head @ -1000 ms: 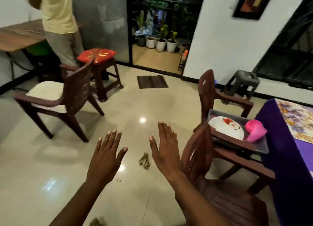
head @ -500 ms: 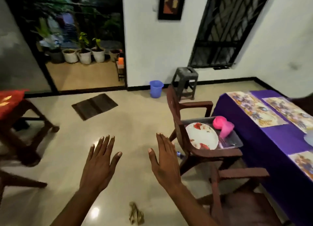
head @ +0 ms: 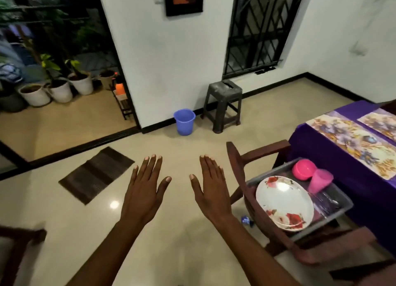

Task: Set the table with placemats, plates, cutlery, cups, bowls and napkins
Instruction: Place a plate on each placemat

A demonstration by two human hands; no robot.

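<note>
My left hand (head: 145, 189) and my right hand (head: 211, 189) are held out flat over the floor, fingers apart, holding nothing. To their right a grey tray (head: 340, 204) rests on a brown chair (head: 242, 178). It carries a white plate with red flowers (head: 284, 202), a pink bowl (head: 304, 169), a pink cup (head: 319, 179) lying tilted, and some cutlery (head: 327, 202). Beyond the chair stands the table under a purple cloth (head: 317, 148), with two floral placemats (head: 353, 144) on it.
A blue bucket (head: 184, 121) and a grey stool (head: 225, 104) stand by the wall. A dark doormat (head: 96, 174) lies on the floor at left. Potted plants (head: 57, 89) line the balcony. A second chair's arm (head: 23, 234) shows at lower left.
The view has swung right, away from the person and the chairs at left. The tray chair and purple table have come closer. Both hands stay flat and empty.
</note>
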